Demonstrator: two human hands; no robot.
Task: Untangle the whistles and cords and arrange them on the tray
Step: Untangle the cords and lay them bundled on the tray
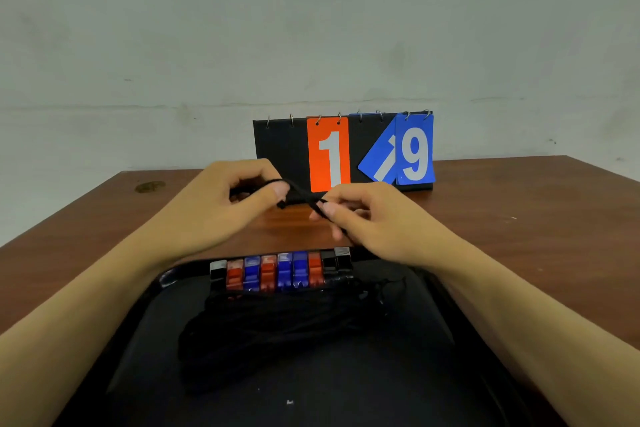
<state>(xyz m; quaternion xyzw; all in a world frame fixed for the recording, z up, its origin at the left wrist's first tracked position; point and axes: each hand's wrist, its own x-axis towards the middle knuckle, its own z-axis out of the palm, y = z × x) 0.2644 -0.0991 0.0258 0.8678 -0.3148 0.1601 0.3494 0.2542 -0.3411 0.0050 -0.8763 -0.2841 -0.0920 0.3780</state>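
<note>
Fingers (280, 189) of both hands pinch one black cord (304, 199) above the tray's (433, 340) far edge, mid-untangling; next, probably work its knot loose.

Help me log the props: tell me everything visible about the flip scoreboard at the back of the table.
The flip scoreboard stands upright on the brown table near the wall, behind both hands. Its black body looks like stiff board, with cards hung on small metal rings along the top. An orange card shows a white 1; a blue card shows a white 9. Another blue card between them hangs askew. The left part shows only black. Nothing visibly touches it besides the table.
</note>
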